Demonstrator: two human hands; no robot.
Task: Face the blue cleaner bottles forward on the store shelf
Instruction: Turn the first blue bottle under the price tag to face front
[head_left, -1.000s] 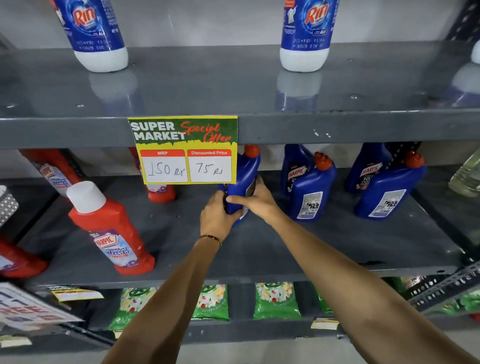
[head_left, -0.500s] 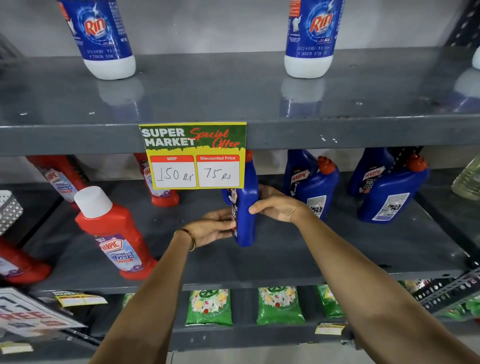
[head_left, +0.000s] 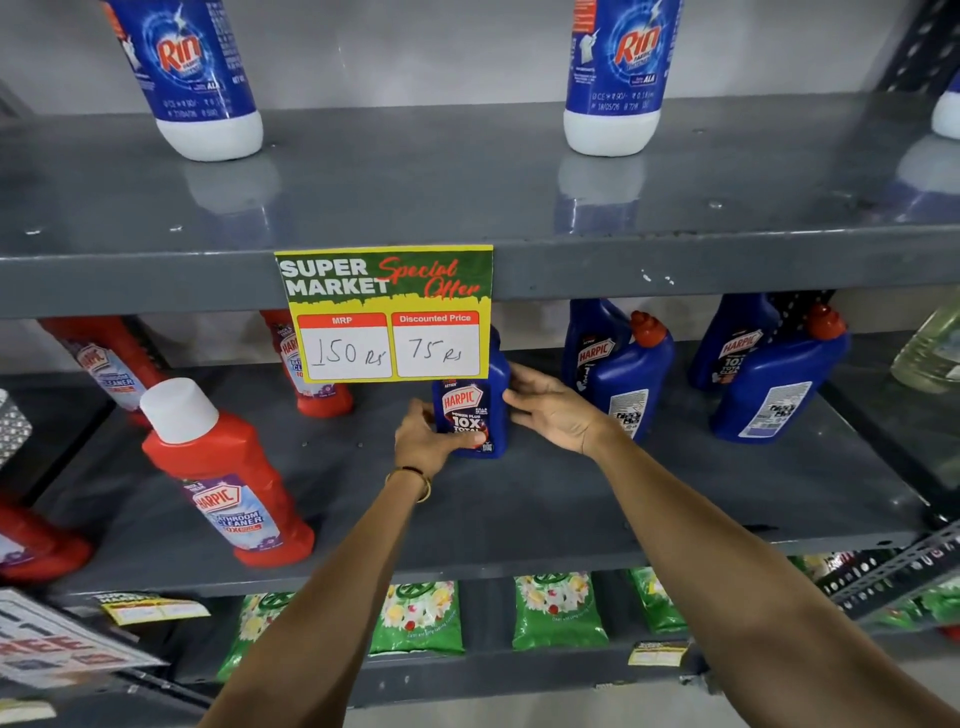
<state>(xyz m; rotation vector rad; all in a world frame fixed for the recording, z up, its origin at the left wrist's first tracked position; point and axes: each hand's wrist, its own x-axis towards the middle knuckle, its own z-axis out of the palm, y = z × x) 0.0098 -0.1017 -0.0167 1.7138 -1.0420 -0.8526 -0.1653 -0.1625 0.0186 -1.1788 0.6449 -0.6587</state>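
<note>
A blue Harpic bottle (head_left: 475, 410) stands on the middle grey shelf (head_left: 571, 499), its front label facing me and its top hidden behind the price sign. My left hand (head_left: 423, 439) grips its lower left side with the thumb across the label. My right hand (head_left: 553, 410) rests against its right side, fingers spread. To the right, two blue Harpic bottles with red caps (head_left: 631, 384) (head_left: 779, 384) show their white back labels. Behind each stands another blue bottle (head_left: 592, 343) (head_left: 735, 343) with its front label outward.
A yellow and green price sign (head_left: 387, 312) hangs from the upper shelf edge. Red Harpic bottles (head_left: 228, 478) stand on the left. Two Rin bottles (head_left: 192, 78) sit on the upper shelf. Green packets (head_left: 558, 610) fill the lower shelf. A clear bottle (head_left: 930, 348) is at far right.
The held blue bottle has turned from side-on to front label facing me and now stands on the shelf. My left hand moved onto its front lower edge.
</note>
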